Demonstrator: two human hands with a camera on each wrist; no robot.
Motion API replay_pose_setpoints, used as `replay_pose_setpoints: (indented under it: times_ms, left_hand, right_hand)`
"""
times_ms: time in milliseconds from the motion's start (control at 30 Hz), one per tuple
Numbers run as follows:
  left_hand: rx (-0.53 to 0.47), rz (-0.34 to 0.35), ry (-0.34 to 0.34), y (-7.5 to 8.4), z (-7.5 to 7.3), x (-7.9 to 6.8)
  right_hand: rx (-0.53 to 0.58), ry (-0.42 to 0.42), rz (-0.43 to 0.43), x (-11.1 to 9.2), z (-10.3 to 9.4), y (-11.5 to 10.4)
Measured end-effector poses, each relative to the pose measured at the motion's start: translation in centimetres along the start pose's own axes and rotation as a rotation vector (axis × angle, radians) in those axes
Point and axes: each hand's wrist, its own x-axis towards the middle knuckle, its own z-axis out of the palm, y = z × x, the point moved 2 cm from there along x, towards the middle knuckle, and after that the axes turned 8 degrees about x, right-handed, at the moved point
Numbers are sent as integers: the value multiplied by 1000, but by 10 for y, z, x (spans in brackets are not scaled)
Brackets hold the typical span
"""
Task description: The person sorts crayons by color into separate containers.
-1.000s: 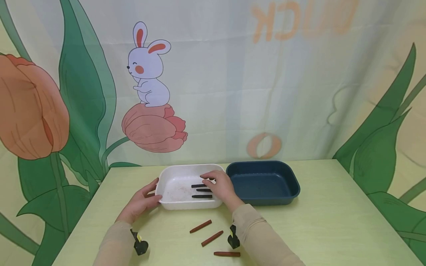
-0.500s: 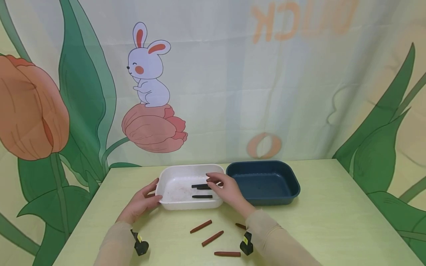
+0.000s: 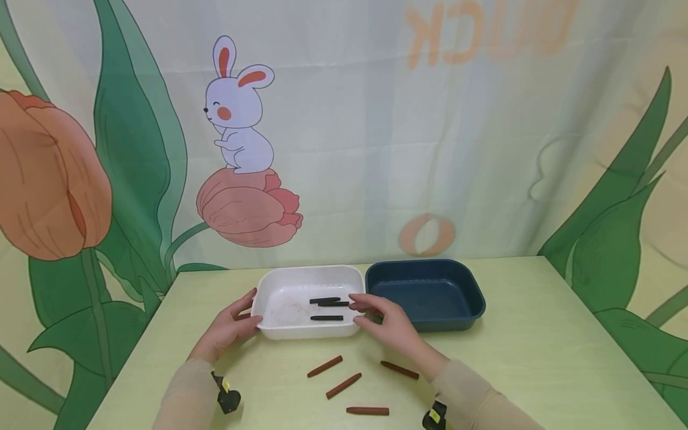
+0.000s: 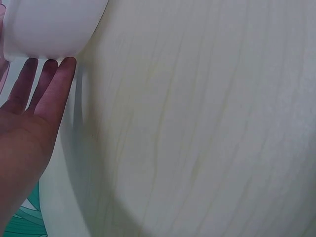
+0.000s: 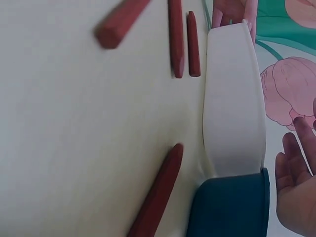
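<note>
A white tray (image 3: 279, 298) stands at the back of the table, with several pale smudges inside. Three black crayons lie in its right half: a front one (image 3: 326, 318), a middle one (image 3: 333, 304) and a rear one (image 3: 324, 300), the last two close together. My left hand (image 3: 228, 325) holds the tray's left end, thumb at the rim; in the left wrist view its fingertips (image 4: 67, 64) meet the outer wall. My right hand (image 3: 389, 322), empty, hovers where the two trays meet, thumb and fingers apart. The right wrist view shows its fingers (image 5: 294, 153) loosely bent.
A dark blue tray (image 3: 424, 325) stands against the white tray's right side. Several reddish-brown crayons lie in front: one (image 3: 325, 366) at left, one (image 3: 344, 386) slanting, one (image 3: 368, 411) nearest, one (image 3: 399, 369) near the right forearm. A printed curtain (image 3: 333, 149) hangs behind the table.
My right hand has drawn back to the right from over the black crayons. The middle black crayon has shifted up against the rear one. A brown crayon under the right arm is uncovered.
</note>
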Motion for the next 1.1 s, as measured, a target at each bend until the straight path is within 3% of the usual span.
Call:
replay_pose_setpoints:
  times_ms: [233, 533, 733, 1100]
  left_hand:
    - [0, -5, -3, 2, 0, -2]
    - [-9, -5, 0, 0, 1, 0]
    - [-6, 12, -10, 1, 0, -1]
    - [12, 9, -4, 0, 1, 0]
  right_hand:
    - [-46, -12, -50, -26, -15, 0]
    - [-128, -33, -52, -56, -34, 5]
    - [-163, -79, -39, -74, -39, 17]
    - [-235, -61, -50, -98, -43, 40]
